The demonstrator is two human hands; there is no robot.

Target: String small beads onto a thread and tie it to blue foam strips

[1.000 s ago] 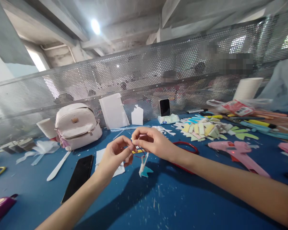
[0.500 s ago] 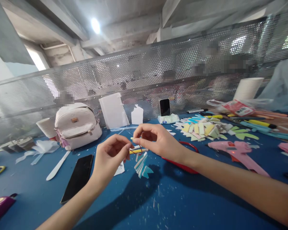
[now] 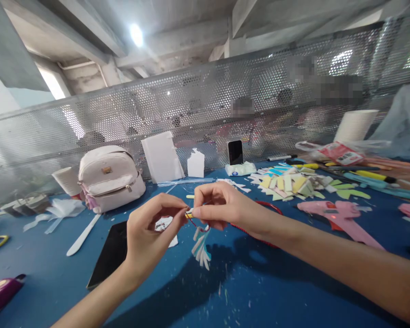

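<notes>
Above the blue table, my left hand pinches a thin red cord between thumb and forefinger. My right hand meets it at the fingertips, its thumb and fingers closed on the cord too; the exact grip is partly hidden. From the cord's loop dangles a bunch of blue and white cut strips, clear of the tabletop. Behind my left fingers lies a small white printed card, partly covered. A red ring-shaped object shows behind my right forearm.
A black phone and white plastic knife lie left, before a pale backpack. Rightward are a pink glue gun and a pile of cut pieces. A perforated metal screen stands behind.
My right hand has come down slightly, and its fingertips now meet those of my left. The hanging strips have swung round, showing more white edges.
</notes>
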